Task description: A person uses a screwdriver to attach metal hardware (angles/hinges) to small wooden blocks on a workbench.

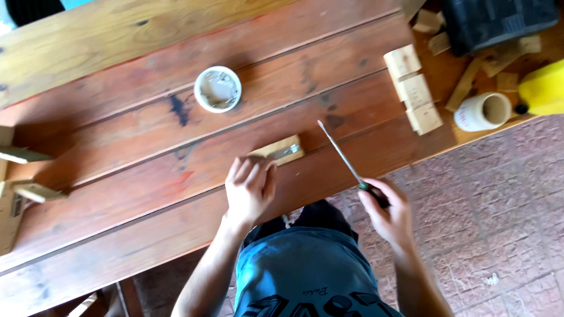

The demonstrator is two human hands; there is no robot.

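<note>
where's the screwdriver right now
In the head view, the screwdriver is in the right hand, its tip raised over the table right of the small wood block.

Small wooden block (281,149) and screwdriver (343,157)
The pale block lay flat on the planks; the thin screwdriver pointed away, tilted up.

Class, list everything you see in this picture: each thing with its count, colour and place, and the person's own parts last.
Table: one, reddish-brown wooden planks, fills the left and centre.
Small tub: one, white, holding small metal pieces, mid-table.
Wood block: one, pale, with a metal piece on top, under the left fingers.
Screwdriver: one, long metal shaft, dark handle, in the right hand.
Row of blocks: three, pale wood, right side of the table.
Tape roll: one, white, right edge of the table.
Wood offcuts: several, pale, top right.
Yellow container: one, far right.
Dark case: one, top right.
Paved floor: reddish, right.
Left hand: on the block.
Right hand: gripping the screwdriver.
</note>
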